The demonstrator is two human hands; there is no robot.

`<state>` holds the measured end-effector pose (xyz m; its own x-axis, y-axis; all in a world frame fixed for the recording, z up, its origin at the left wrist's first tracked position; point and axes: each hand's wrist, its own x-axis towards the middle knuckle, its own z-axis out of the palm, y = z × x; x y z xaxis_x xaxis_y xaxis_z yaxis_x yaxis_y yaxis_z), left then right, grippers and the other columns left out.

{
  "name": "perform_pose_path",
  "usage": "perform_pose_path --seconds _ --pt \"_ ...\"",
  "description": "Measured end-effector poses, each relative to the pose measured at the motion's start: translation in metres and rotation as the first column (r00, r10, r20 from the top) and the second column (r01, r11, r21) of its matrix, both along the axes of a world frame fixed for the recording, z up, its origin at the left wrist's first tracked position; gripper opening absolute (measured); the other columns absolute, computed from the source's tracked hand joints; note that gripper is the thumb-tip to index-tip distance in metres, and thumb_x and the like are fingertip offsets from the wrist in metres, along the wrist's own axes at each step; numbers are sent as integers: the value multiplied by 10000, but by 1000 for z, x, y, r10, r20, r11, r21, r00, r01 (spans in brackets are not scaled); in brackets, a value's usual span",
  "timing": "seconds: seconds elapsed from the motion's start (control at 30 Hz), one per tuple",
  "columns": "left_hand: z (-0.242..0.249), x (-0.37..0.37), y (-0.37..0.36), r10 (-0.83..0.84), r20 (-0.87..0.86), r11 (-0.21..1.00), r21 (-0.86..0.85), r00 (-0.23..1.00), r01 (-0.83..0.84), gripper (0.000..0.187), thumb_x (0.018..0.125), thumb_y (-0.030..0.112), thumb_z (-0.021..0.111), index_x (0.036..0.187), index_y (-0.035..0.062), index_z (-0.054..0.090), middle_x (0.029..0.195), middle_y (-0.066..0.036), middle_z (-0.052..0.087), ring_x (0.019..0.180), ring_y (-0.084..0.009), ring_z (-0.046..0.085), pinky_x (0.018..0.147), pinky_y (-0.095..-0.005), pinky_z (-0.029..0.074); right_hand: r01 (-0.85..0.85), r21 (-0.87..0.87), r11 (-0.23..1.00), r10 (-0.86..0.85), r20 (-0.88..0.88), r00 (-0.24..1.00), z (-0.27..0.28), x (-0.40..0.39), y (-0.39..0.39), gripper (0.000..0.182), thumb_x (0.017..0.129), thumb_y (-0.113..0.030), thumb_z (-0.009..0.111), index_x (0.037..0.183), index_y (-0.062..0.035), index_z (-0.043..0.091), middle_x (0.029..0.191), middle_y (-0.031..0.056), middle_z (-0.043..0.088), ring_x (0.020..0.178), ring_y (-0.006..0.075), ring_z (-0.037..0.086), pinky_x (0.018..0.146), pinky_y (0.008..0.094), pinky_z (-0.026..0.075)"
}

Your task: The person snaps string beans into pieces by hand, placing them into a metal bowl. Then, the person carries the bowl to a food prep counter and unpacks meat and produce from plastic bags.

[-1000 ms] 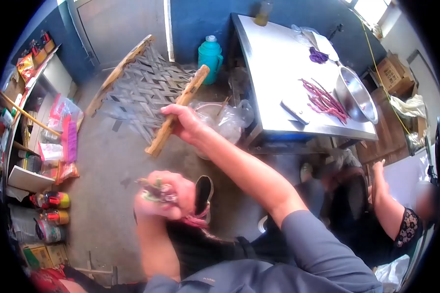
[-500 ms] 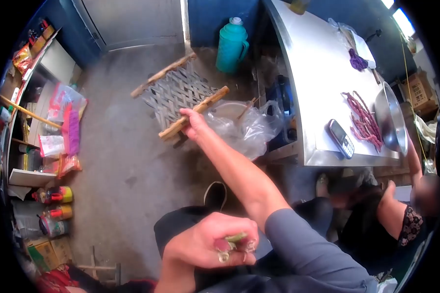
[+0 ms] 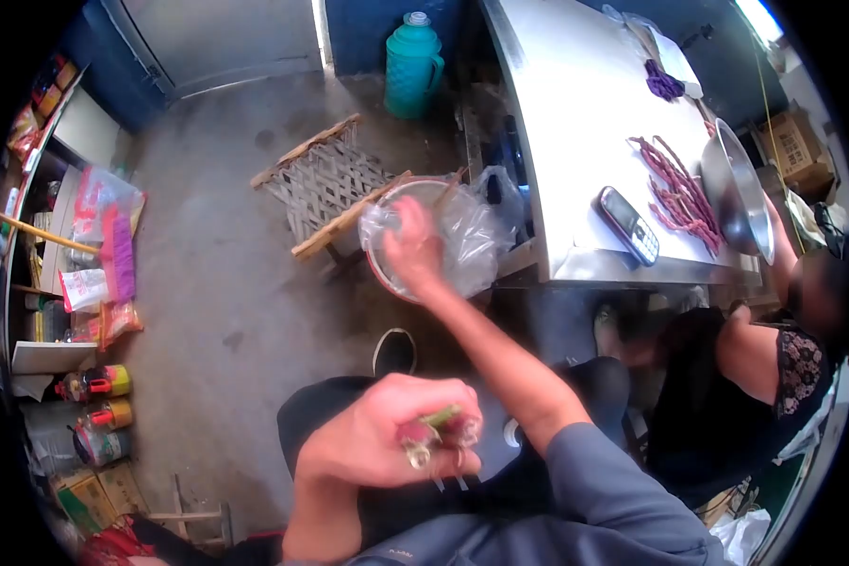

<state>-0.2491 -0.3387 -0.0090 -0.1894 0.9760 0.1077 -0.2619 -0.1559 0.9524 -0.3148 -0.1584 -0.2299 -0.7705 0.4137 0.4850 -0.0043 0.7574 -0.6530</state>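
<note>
My left hand (image 3: 377, 429) is closed in front of my lap. Out of its fist stick the ends of a green and purplish-red plant stem bunch (image 3: 431, 434). Stretched forward, my right hand (image 3: 413, 243) hangs over the plastic-lined bucket (image 3: 379, 271), its fingers smeared by motion. Clear plastic bag film (image 3: 472, 241) spreads over the bucket's right side. Just left of the bucket stands a low stool (image 3: 328, 189) with wooden bars and a woven grey strap seat, the near bar overlapping the bucket rim in this view.
A metal-topped table (image 3: 575, 94) carries a phone (image 3: 629, 226), long dark-red beans (image 3: 679, 193) and a steel bowl (image 3: 738, 189). Another person (image 3: 707, 415) sits at the right, one arm by the bowl. A teal thermos (image 3: 412, 66) stands behind; shelves (image 3: 57, 357) line the left.
My right hand has let go of the stool's wooden bar and moved right over the bucket. The stool sits lower on the floor. My left hand keeps its grip, and the view has shifted slightly.
</note>
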Motion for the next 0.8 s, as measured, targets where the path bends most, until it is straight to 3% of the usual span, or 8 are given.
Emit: perform_pose_path --seconds 0.07,0.17,0.27,0.4,0.53,0.6,0.7,0.8 --pt "-3 3 2 30 -6 999 -15 1000 -30 183 793 13 780 868 -9 615 789 -74 628 662 -119 561 586 -253 431 307 126 943 -325 166 931 4 13 21 627 766 -219 706 1297 40 497 1282 228 557 1197 374 535 1019 418 433" --pt "-1 5 7 44 32 998 -52 999 -42 206 787 22 789 868 -14 603 778 -66 616 667 -111 559 584 -249 433 370 -99 924 -324 314 893 -23 23 36 799 714 -257 755 1362 52 406 1359 244 485 1243 381 493 1053 427 401" --pt "-2 11 11 69 110 993 -105 992 -58 231 778 31 800 869 -20 593 769 -58 603 669 -106 554 579 -247 433 110 -394 912 153 577 803 -43 38 34 521 699 -207 725 1173 -28 602 1060 195 670 998 332 655 844 418 521" --pt "-2 12 11 18 184 994 -108 983 2 174 828 -60 683 930 13 563 798 -18 560 731 -91 556 653 -243 473 -261 -235 936 322 282 904 -33 87 -24 428 761 -116 564 1187 -86 596 998 217 654 932 411 625 799 501 506" --pt "-2 16 16 6 196 993 -114 981 17 161 848 -73 657 934 12 551 781 -28 553 694 -105 546 601 -248 463 -294 -243 924 363 321 875 -22 113 -36 413 780 -117 582 1192 -115 605 1102 183 635 992 401 596 841 486 497" --pt "3 20 19 63 221 984 -177 973 -23 170 811 -40 706 889 11 565 784 -31 577 687 -87 534 596 -236 440 -236 137 962 185 307 934 -22 123 -39 386 786 -92 577 1167 -137 625 1232 162 577 1059 387 568 868 479 491" --pt "1 18 18 105 195 979 -195 975 -67 169 803 -42 711 870 8 564 783 -30 582 682 -84 534 593 -237 439 -47 -35 998 58 480 876 -41 122 -33 360 774 -58 572 1118 -141 644 1333 153 513 1073 386 556 858 478 491" --pt "-3 16 21 167 138 981 -120 976 -151 159 826 -72 672 891 5 550 782 -29 569 683 -92 545 593 -244 458 -225 73 972 180 390 903 -73 123 -9 210 711 -30 585 907 -99 619 934 118 590 892 356 582 753 484 483"
